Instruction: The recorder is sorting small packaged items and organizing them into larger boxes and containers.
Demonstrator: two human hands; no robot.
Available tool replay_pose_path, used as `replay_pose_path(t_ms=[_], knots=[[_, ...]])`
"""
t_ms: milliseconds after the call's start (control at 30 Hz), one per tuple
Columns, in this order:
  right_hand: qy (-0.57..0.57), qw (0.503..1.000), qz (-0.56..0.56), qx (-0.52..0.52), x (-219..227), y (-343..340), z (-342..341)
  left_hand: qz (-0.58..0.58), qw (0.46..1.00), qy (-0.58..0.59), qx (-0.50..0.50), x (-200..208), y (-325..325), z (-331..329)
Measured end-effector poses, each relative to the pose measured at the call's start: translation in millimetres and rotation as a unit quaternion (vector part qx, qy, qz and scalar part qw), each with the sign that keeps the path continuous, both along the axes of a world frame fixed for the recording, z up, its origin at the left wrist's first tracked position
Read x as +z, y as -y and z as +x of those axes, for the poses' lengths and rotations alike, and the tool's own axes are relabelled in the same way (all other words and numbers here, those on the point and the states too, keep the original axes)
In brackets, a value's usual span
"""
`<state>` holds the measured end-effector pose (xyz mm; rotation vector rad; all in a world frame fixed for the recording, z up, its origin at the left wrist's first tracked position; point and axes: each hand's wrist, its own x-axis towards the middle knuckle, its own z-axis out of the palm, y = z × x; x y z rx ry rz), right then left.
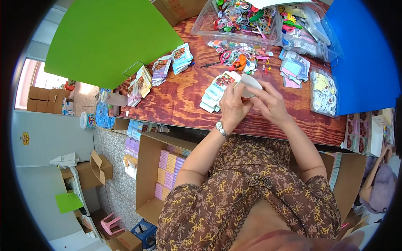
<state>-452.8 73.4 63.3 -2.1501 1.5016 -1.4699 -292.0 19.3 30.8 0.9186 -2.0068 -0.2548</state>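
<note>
Between my hands, over the near part of the wooden table, is a small white card packet (pixel 251 85) with a rounded end. My left hand (pixel 233 103), a watch on its wrist, is closed round the packet's left side. The fingers of my right hand (pixel 270 101) bend against its right side. What lies under the fingertips is partly hidden. Just left of my left hand, a fanned pile of white and green printed cards (pixel 214 94) rests on the table. Small loose plastic trinkets (pixel 243 62) are scattered beyond my hands.
A clear bin of colourful trinkets (pixel 247 21) stands at the back. Right of it are bagged pieces (pixel 307 31), pale cards (pixel 294 69) and a box of white pieces (pixel 323 93). Card stacks (pixel 160 69) lie left. Green (pixel 109 37) and blue (pixel 362 54) panels flank the table.
</note>
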Motion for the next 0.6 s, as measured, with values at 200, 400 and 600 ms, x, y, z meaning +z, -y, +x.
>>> replay_pose_path(t_ms=[200,400,600], knots=[[0.375,0.9,0.218,0.032,4,5,-6,-0.044,0.999,0.014,-0.001,4,-6,-5],[0.334,0.919,0.198,0.076,-3,1,1,-0.059,0.998,0.03,-0.011,4,-6,-5],[0.145,0.98,0.13,-0.034,13,-6,5,-0.052,0.995,0.088,0.009,8,-13,-7]])
